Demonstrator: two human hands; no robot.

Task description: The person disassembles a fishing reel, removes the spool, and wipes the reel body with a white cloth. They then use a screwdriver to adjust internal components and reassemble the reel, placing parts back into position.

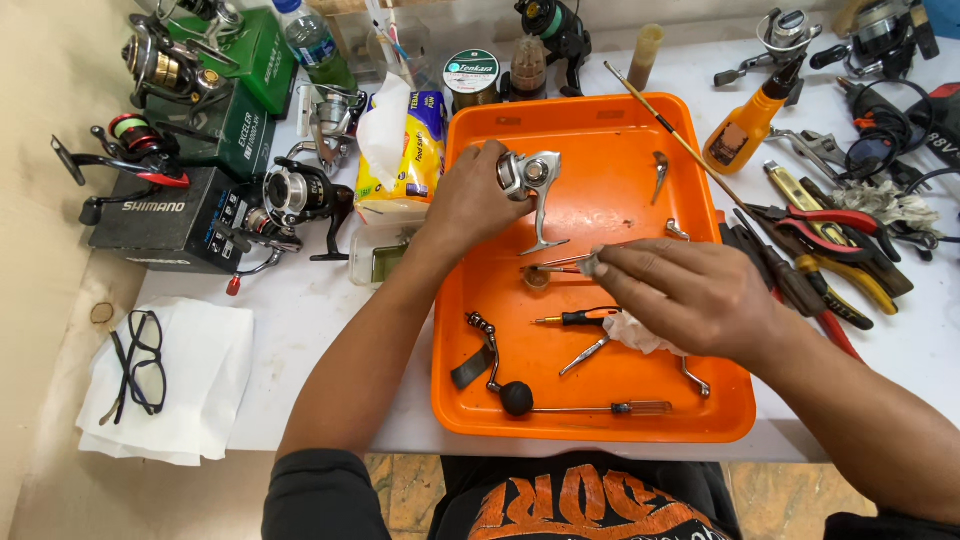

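Silver reel body (530, 180), bare metal, glossy, with round housing up top and a slim curved foot reaching down to the floor of the orange tray (600, 130); held upright over the tray's upper middle. Gripped at the housing by the left hand (470, 200), fingers wrapped around its far side, so that side hidden. Right hand (690, 295) closed on a white rag (635, 332) bunched under the palm, fingertips pinching a thin metal shaft (555, 265) lying level just below the reel foot; shaft's right end hidden by fingers and a small wad of cloth. Small round part under the shaft, too small to identify. On the tray floor nearer the body: small screwdriver with orange-and-black grip (580, 318), tweezers (585, 355), crank handle with black knob (500, 375), long thin screwdriver with clear handle (615, 408). Bent metal piece by the right wrist partly covered. Two small silver pieces at tray's upper right, shapes unclear. Left of tray on the white surface (320, 330): black spinning reel (295, 200), dark boxes with more reels on top, tissue pack (410, 150), eyeglasses (140, 365) on a folded white cloth. Right of tray: red-handled pliers (830, 220), yellow-handled tool, orange oil bottle (745, 130), thin rod crossing the tray corner. Far-edge items cut off by frame.
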